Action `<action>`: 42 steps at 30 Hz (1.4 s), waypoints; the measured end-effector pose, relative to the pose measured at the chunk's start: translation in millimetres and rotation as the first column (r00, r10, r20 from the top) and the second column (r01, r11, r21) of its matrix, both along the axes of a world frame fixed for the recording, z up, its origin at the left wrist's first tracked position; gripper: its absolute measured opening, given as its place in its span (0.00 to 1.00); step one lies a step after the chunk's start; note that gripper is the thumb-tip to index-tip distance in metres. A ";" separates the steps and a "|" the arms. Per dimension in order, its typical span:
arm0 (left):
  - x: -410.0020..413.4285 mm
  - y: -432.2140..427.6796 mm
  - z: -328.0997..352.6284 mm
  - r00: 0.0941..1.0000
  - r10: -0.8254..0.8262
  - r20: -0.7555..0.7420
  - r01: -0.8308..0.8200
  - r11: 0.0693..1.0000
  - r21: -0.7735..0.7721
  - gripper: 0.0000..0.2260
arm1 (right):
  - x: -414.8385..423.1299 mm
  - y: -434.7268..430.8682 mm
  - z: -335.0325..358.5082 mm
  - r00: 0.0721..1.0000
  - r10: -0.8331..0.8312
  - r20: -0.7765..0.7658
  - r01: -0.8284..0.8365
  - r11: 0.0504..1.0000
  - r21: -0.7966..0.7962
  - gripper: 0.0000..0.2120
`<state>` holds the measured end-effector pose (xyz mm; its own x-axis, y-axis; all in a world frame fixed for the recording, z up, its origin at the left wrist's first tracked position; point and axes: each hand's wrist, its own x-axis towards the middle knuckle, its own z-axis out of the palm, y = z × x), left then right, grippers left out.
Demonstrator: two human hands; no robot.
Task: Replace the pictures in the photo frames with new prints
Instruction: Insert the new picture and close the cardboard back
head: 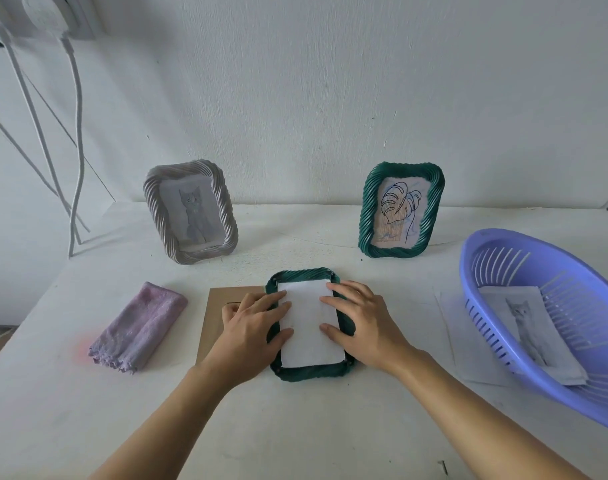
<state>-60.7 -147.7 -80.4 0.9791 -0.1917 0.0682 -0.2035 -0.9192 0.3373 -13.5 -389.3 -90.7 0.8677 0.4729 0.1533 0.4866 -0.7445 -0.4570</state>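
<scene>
A green ribbed photo frame (307,372) lies face down on the table in front of me, with a white print (309,327) lying blank side up in its back opening. My left hand (252,323) rests on the frame's left edge, its fingers straight and touching the print. My right hand (361,323) lies flat on the right edge, fingertips pressing the print. A brown backing board (214,317) lies under my left hand, left of the frame.
A grey frame with a cat picture (191,216) stands at back left, a green frame with a leaf drawing (401,209) at back right. A folded purple cloth (138,327) lies left. A blue basket (552,306) holding cat prints (531,327) sits right, over loose paper (469,348).
</scene>
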 end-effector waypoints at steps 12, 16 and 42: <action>-0.6 -0.5 4.7 0.999 -0.022 -0.037 0.024 0.998 0.059 0.24 | 2.3 1.9 9.1 1.000 0.026 -0.006 -0.027 0.994 -0.109 0.25; -0.2 -2.0 4.9 0.998 0.004 -0.059 0.002 0.995 0.098 0.25 | 2.0 2.4 9.9 0.999 0.026 0.022 -0.023 0.990 -0.138 0.25; 10.6 5.8 12.7 0.991 -0.017 -0.131 0.038 0.987 0.157 0.37 | 16.0 -11.7 23.1 0.979 0.144 -0.144 -0.168 0.971 -0.168 0.39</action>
<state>-50.1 -141.9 -67.7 0.9718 -0.2172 -0.0916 -0.1940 -0.9578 0.2123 2.4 -401.1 -67.6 0.7876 0.6137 -0.0550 0.5488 -0.7393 -0.3903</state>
